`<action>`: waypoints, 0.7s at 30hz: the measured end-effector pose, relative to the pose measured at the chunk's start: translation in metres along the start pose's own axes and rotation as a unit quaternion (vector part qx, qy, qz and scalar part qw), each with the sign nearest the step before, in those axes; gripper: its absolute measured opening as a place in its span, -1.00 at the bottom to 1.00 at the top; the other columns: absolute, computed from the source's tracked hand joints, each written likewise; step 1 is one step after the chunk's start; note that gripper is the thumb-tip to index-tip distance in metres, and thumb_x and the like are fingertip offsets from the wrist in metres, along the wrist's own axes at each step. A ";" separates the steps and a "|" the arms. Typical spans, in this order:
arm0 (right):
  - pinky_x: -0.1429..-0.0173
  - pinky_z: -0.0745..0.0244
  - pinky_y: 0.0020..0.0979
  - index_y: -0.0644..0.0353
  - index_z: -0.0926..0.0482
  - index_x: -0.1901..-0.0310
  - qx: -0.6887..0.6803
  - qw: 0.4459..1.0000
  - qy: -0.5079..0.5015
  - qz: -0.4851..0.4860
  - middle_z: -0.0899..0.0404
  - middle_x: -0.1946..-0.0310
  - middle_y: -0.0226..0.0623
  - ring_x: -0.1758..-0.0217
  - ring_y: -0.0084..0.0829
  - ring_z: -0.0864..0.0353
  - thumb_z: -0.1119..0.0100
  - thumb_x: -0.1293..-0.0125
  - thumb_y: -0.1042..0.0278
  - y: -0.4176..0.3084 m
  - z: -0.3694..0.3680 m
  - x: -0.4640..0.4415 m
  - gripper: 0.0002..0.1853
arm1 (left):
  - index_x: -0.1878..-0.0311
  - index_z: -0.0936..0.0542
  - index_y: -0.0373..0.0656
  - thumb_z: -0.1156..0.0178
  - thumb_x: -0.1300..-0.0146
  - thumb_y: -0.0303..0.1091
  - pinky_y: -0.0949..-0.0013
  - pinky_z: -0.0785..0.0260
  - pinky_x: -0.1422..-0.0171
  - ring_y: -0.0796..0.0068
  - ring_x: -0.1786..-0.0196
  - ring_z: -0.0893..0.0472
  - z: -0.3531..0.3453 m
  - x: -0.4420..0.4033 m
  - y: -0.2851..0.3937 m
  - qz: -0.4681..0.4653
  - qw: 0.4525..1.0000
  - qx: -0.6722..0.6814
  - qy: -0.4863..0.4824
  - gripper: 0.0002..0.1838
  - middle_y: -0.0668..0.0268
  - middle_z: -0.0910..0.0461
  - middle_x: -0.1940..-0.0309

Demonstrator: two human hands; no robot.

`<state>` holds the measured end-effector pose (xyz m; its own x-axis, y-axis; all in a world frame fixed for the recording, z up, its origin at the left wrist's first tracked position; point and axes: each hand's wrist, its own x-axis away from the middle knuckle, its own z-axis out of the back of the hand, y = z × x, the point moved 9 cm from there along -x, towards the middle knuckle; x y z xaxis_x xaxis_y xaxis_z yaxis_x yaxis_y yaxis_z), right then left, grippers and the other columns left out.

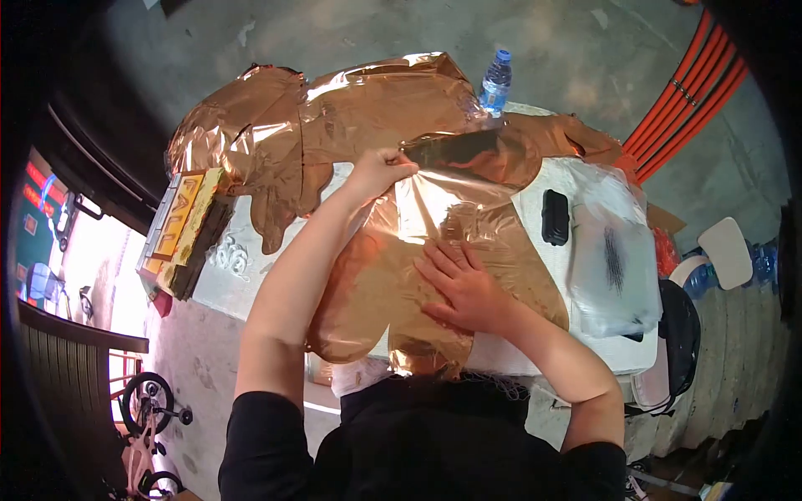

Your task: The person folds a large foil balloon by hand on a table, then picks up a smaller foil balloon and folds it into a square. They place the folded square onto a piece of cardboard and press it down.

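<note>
A large sheet of shiny copper-coloured foil (359, 288) lies across the white table (622, 355), its near part cut in rounded shapes and its far part crumpled. My left hand (380, 175) pinches a fold of the foil near the middle, and bright creases run from its fingertips. Below and to the right, my right hand (461, 288) rests flat on the foil with its fingers spread. Beyond both hands, a raised, curved part of the foil shows a dark, reflective surface.
A water bottle (496, 83) stands at the far edge. On the right are a black case (555, 217) and a clear plastic-wrapped pack (614, 271). A yellow printed box (180, 225) and white rings (227, 257) are on the left. Orange pipes (685, 92) lie beyond.
</note>
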<state>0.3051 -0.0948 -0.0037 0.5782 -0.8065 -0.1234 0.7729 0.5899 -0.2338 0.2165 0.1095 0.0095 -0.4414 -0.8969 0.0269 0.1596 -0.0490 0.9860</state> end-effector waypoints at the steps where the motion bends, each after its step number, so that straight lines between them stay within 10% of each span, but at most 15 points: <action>1: -0.54 0.24 0.00 0.12 -0.20 -0.39 -0.019 1.000 0.006 -0.002 -0.09 -0.44 -0.09 -0.53 -0.09 0.02 -0.02 -0.30 -0.14 0.005 -0.002 -0.003 -0.27 | 0.28 -0.62 -0.22 -0.30 -0.24 -0.35 0.59 -0.12 0.66 0.72 0.70 -0.36 0.000 -0.005 -0.007 0.006 1.000 -0.021 0.006 -0.86 0.45 -0.49 0.64; 8: -0.54 0.21 0.00 0.08 -0.15 -0.42 -0.013 1.000 -0.015 -0.003 -0.06 -0.46 -0.11 -0.54 -0.07 0.05 -0.06 -0.29 -0.13 0.013 -0.002 -0.007 -0.24 | -0.02 -0.52 -0.38 -0.30 -0.21 -0.30 0.37 -0.41 0.06 0.36 0.21 -0.55 0.023 0.026 0.005 -0.169 0.935 -0.275 0.145 -0.60 0.11 -0.57 0.17; 10: -0.54 0.21 0.01 0.08 -0.14 -0.43 -0.019 1.000 -0.021 -0.005 -0.05 -0.46 -0.11 -0.54 -0.06 0.06 -0.06 -0.29 -0.12 0.014 -0.002 -0.008 -0.24 | 0.04 -0.56 -0.32 -0.26 -0.20 -0.28 0.23 -0.44 0.02 0.15 0.11 -0.60 0.001 0.076 0.026 -0.112 0.964 -0.240 -0.021 -0.65 0.05 -0.61 0.17; 15: -0.55 0.23 0.01 0.08 -0.12 -0.44 -0.011 1.000 -0.017 -0.006 -0.03 -0.47 -0.12 -0.55 -0.08 0.08 -0.07 -0.28 -0.12 0.013 -0.001 -0.006 -0.22 | -0.35 -0.35 -0.09 -0.20 -0.25 -0.15 0.06 -0.02 -0.48 0.07 -0.43 -0.22 -0.010 0.167 0.010 -0.202 0.851 -0.472 -0.110 -0.39 0.07 -0.27 -0.37; 21: -0.54 0.23 0.01 0.11 -0.11 -0.44 -0.010 0.999 -0.043 -0.012 -0.02 -0.48 -0.13 -0.56 -0.09 0.09 -0.05 -0.29 -0.13 0.005 0.003 0.002 -0.21 | -0.45 -0.21 0.04 -0.06 -0.32 -0.03 -0.01 0.23 -0.56 0.18 -0.54 -0.01 -0.007 0.181 -0.004 -0.153 0.827 -0.523 -0.138 -0.34 0.19 -0.07 -0.49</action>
<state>0.3111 -0.0932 -0.0027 0.5803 -0.8137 -0.0337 0.7821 0.5684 -0.2553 0.1427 -0.0556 0.0087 -0.7646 -0.6442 -0.0185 0.6157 -0.7387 0.2744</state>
